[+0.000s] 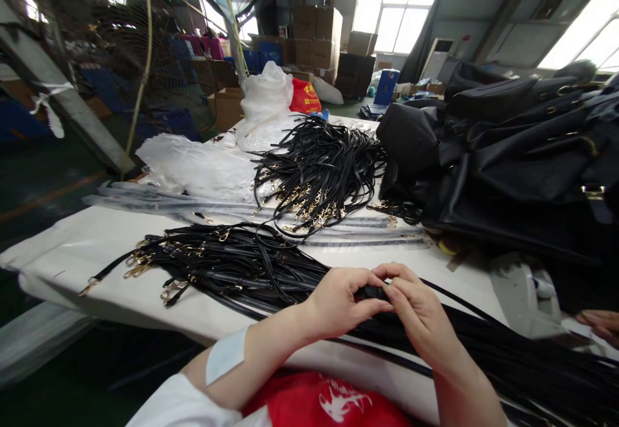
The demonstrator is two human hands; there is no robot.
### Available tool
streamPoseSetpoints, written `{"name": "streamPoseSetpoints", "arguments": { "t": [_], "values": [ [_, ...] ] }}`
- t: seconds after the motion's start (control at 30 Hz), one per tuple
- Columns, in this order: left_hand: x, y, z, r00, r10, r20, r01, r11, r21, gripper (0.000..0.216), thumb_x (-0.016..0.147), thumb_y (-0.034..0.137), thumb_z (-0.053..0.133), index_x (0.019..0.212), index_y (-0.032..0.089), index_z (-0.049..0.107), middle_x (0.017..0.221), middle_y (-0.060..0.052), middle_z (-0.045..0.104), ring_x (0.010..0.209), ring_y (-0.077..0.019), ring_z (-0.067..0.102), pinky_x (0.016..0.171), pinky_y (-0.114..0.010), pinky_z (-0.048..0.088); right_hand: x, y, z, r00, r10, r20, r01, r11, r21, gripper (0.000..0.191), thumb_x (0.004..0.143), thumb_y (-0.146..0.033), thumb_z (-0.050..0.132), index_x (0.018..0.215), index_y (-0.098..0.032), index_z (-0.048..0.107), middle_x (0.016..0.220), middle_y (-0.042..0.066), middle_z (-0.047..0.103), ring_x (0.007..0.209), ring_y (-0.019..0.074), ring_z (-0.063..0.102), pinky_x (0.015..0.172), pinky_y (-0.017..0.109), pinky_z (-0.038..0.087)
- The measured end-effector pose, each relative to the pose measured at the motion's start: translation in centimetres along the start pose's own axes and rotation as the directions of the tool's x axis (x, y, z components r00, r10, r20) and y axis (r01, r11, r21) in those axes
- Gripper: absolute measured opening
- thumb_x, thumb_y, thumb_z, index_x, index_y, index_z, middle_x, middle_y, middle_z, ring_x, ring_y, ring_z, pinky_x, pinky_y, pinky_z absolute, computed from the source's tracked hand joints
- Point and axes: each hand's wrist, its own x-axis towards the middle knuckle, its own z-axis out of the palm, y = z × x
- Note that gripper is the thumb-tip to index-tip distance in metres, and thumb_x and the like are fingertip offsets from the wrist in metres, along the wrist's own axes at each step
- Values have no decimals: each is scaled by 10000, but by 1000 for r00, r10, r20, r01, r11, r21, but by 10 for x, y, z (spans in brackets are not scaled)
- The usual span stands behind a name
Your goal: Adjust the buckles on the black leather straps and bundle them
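Your surface (116, 233) is white, and the bundle of straps (242, 259) on it is black with gold-toned clasps (139, 266). At the bundle's right end, the piece (371, 292) in your fingers (360, 278) is black too. Beyond the bundle you have whitish plastic (193, 166) and a red bag (297, 91) with yellow print (308, 98); nearer you than it, your red garment (294, 401) carries a white print (341, 406) and your arm patch (226, 355) is pale blue.

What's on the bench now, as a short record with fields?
Left hand: pinching a small black piece, mostly hidden
Right hand: fingertips on the same piece
Near: long, thin black straps with gold metal clasps, on a white tabletop
Behind: second heap of black straps
Right: piled black bags
Right edge: another person's hand
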Motion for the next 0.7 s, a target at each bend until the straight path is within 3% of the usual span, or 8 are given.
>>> {"name": "streamPoseSetpoints", "arguments": {
  "t": [0.1, 0.23, 0.47, 0.57, 0.7],
  "values": [
    [-1, -1, -3, 999, -33, -6, 32, 998, -45, 267, 784, 323, 785, 973, 135, 775, 820, -58, 757, 683, -146, 628, 653, -231, 454, -1, 3, -5, 1000, 13, 19, -13, 1000, 19, 294, 1031, -311, 438, 795, -216, 584, 1122, 64, 620, 1064, 202, 570, 930, 331, 419],
    [1, -2, -10, 991, -127, -49, 118, 980, -160, 252, 757, 308, 801, 937, 134, 771, 836, -53, 756, 722, -149, 641, 688, -233, 476, -5, 9, -14, 991, 65, -119, -62, 998, 31, 188, 999, -327, 523, 847, -243, 595, 1120, 38, 633, 1086, 198, 566, 925, 299, 421],
    [1, -2, -3, 992, -118, -35, 108, 969, -222, 294, 808, 399, 745, 879, 116, 706, 688, -26, 690, 611, -127, 585, 606, -227, 458, -3, 2, 12, 994, 20, -109, -14, 999, 49, 219, 1016, -264, 465, 829, -239, 575, 975, 19, 628, 934, 170, 595, 831, 284, 459],
    [0, 0, -3, 997, -79, -7, 77, 988, -136, 351, 953, 418, 547, 1046, 114, 696, 791, -61, 726, 711, -162, 657, 725, -268, 515, -3, -2, 13, 987, -10, -158, -4, 996, -86, 50, 977, -270, 538, 961, -250, 581, 1063, 36, 635, 1029, 200, 592, 909, 339, 463],
    [-1, 6, -3, 1000, -9, 25, 9, 1000, -4, 440, 1042, 379, 324, 1219, 146, 653, 1213, -120, 707, 1145, -222, 649, 1026, -334, 468, -3, 0, 14, 965, -160, -207, 52, 892, -448, 247, 863, -269, 691, 1096, -250, 611, 1125, 70, 643, 1071, 265, 596, 1095, 527, 347]
  ]
}}
